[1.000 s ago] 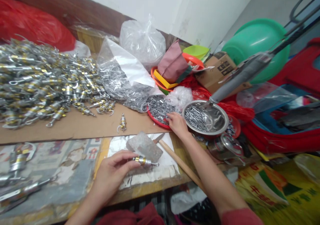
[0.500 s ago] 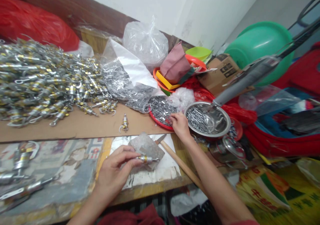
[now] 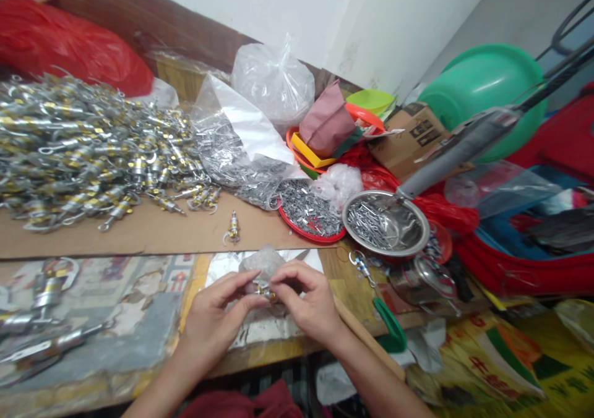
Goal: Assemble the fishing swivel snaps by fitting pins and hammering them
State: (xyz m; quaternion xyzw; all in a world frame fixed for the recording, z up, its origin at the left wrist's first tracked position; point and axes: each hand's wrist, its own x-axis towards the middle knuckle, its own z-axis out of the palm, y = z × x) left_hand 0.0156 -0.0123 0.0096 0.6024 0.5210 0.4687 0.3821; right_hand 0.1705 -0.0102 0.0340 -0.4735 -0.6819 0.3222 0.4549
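My left hand point(image 3: 227, 307) pinches a small silver-and-gold metal fitting point(image 3: 262, 290) between thumb and fingertips, above a grey stone block point(image 3: 263, 261). Thumb and fingers bent together, my right hand point(image 3: 306, 294) meets the fitting's right end. Whatever is between the right fingertips is hidden. Behind the hands, one finished-looking metal fitting with a hook point(image 3: 232, 227) stands on the brown cardboard point(image 3: 185, 235). A red plate point(image 3: 297, 231) full of small flat metal pieces lies beyond my right hand, beside a steel bowl point(image 3: 420, 232) of thin metal pins.
A large heap of similar fittings point(image 3: 93, 146) covers the left back. A clear bag of metal parts point(image 3: 232, 152) lies beside it. A wooden handle point(image 3: 366, 337) passes under my right forearm. A green handle point(image 3: 392, 328) hangs at the table edge. A grey rod point(image 3: 459, 149) slants over the bowl.
My right hand has left the red plate and come down and left to the fitting. My left hand keeps hold of the fitting over the stone.
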